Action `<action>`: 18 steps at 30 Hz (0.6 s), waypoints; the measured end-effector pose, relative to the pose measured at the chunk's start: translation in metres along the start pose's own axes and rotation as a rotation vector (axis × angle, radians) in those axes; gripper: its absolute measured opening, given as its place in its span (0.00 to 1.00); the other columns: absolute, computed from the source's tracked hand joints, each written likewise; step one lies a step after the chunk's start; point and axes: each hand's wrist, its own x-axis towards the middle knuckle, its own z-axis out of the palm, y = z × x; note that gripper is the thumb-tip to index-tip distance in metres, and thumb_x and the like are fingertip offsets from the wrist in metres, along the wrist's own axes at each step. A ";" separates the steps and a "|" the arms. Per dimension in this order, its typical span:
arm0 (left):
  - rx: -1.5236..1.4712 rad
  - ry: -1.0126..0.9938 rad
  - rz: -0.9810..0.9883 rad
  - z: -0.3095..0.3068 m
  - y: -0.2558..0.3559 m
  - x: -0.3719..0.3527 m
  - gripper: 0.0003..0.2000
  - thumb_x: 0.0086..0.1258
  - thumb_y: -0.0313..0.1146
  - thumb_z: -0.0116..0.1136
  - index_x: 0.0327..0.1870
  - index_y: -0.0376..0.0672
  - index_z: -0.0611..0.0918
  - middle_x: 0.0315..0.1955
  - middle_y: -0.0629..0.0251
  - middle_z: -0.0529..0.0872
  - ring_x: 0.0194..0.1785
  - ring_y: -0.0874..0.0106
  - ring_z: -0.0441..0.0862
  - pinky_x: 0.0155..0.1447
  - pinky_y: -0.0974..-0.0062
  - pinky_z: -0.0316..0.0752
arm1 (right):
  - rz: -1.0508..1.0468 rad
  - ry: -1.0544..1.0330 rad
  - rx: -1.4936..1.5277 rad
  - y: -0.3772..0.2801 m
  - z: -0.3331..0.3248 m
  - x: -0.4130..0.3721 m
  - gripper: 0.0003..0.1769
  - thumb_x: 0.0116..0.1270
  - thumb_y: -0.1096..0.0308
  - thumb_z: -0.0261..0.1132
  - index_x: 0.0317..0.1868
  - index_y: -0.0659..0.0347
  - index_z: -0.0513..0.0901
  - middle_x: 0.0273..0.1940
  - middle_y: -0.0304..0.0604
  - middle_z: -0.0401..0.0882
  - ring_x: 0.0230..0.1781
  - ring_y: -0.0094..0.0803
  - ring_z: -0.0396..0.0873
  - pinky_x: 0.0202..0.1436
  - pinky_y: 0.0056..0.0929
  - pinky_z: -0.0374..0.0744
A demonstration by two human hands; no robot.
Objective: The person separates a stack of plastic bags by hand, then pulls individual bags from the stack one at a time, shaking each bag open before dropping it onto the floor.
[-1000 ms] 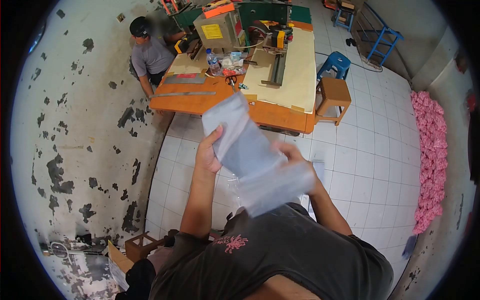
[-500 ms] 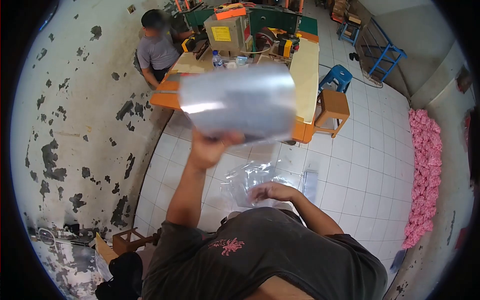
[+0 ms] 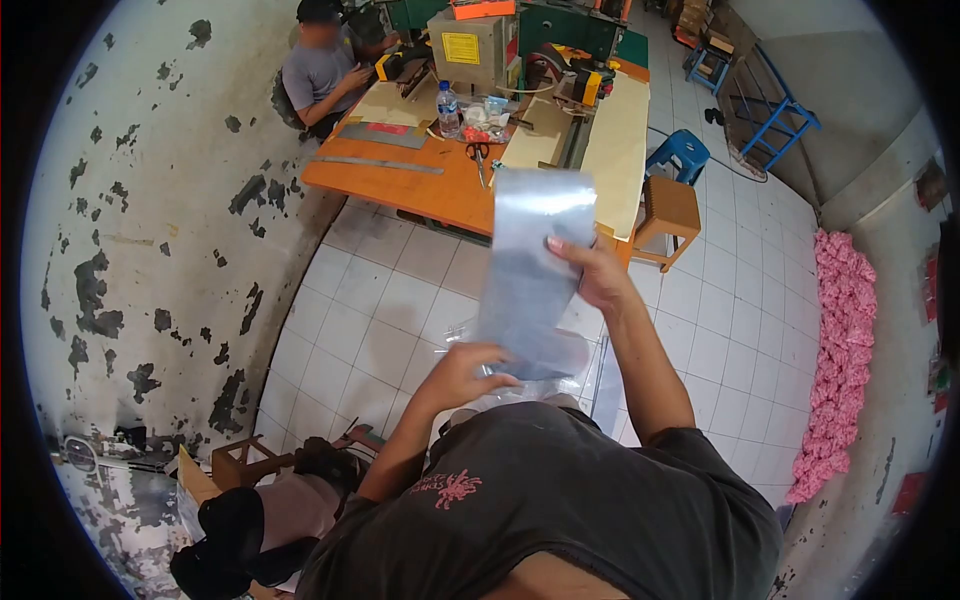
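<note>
White-tiled floor, with a scuffed, peeling wall at left and a heaped pink bundle at right. One sheaf of clear plastic, long and glossy, held up before the standing person's dark shirt, its far end in line with the table's near edge. One right hand: closed on the sheaf's right side, thumb flat on the upper face. One left hand: at the lower left corner, thumb and fingers slightly parted; whether they pinch it, blur hides. Loose clear plastic beneath. One orange table, far side, bearing scissors, a bottle and a metal strip. One seated co-worker, far left. One brown stool, one blue stool, right of the table.
</note>
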 end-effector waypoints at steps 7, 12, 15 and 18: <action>-0.553 1.250 -0.109 -0.023 -0.070 0.007 0.32 0.76 0.56 0.49 0.64 0.32 0.70 0.52 0.55 0.80 0.60 0.62 0.75 0.67 0.60 0.67 | -0.764 -0.319 -0.509 -0.040 0.007 -0.047 0.17 0.60 0.68 0.71 0.46 0.70 0.81 0.40 0.50 0.84 0.39 0.38 0.84 0.43 0.37 0.82; -1.247 0.570 -0.140 -0.028 -0.058 0.017 0.44 0.71 0.68 0.39 0.71 0.31 0.60 0.66 0.53 0.71 0.71 0.60 0.65 0.72 0.58 0.62 | -0.861 -1.018 -0.323 -0.058 0.065 -0.061 0.18 0.63 0.62 0.68 0.30 0.74 0.84 0.32 0.64 0.84 0.30 0.52 0.85 0.38 0.39 0.83; -1.386 0.486 -0.045 -0.032 -0.022 0.037 0.49 0.69 0.73 0.33 0.73 0.30 0.58 0.69 0.48 0.68 0.73 0.58 0.64 0.74 0.57 0.61 | -0.611 -0.854 -0.243 -0.005 0.028 -0.079 0.17 0.63 0.63 0.67 0.31 0.74 0.84 0.32 0.63 0.84 0.31 0.53 0.84 0.41 0.42 0.82; -1.606 0.227 -0.155 -0.048 -0.040 0.051 0.36 0.74 0.60 0.48 0.68 0.35 0.69 0.63 0.50 0.76 0.65 0.58 0.75 0.69 0.58 0.70 | -0.352 -0.794 -0.459 0.026 -0.013 -0.091 0.22 0.55 0.56 0.74 0.41 0.68 0.86 0.39 0.56 0.86 0.44 0.49 0.83 0.49 0.40 0.80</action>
